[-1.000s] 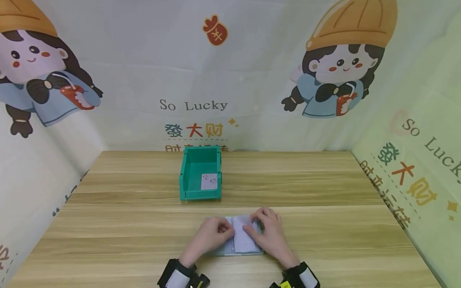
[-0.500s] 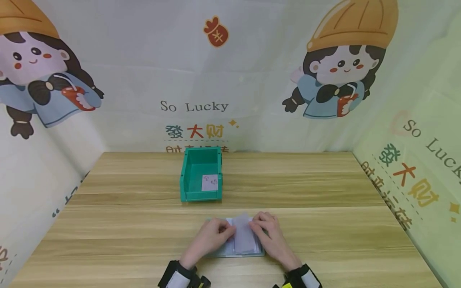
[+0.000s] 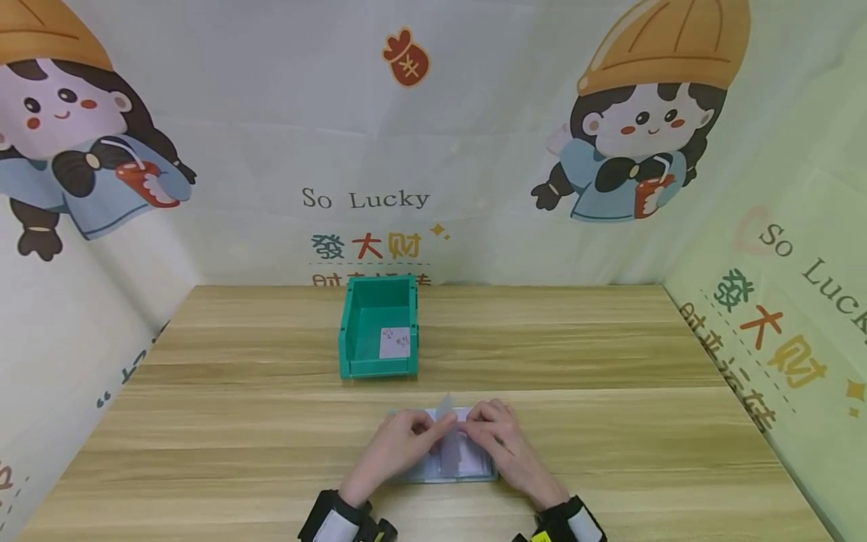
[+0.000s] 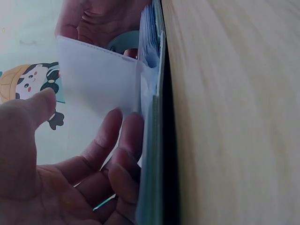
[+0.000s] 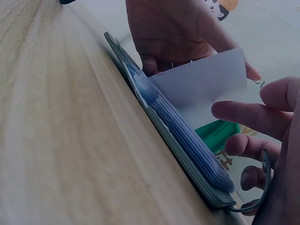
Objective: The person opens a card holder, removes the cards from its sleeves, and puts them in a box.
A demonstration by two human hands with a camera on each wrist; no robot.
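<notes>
A grey card album (image 3: 443, 470) lies open near the table's front edge. One clear sleeve page (image 3: 445, 408) stands upright over its middle, between my two hands. My left hand (image 3: 400, 444) rests on the album's left side, fingertips at the page. In the left wrist view its fingers (image 4: 110, 150) lean on the album's stacked pages (image 4: 152, 140) and the thumb stays off the page (image 4: 98, 77). My right hand (image 3: 501, 438) lies on the right side. Its index finger (image 5: 236, 111) reaches toward the page (image 5: 201, 82), while the stack of sleeves (image 5: 187, 147) lies below.
A green plastic bin (image 3: 352, 331) stands on the wooden table (image 3: 609, 421) beyond the album, with one small card (image 3: 394, 342) lying inside. Printed cloth walls (image 3: 779, 316) close in the table at the back, left and right.
The sleeve page, lying flat on the album's right half a second ago, has been lifted and now stands upright. The right fingers slid left with it; the left hand stayed.
</notes>
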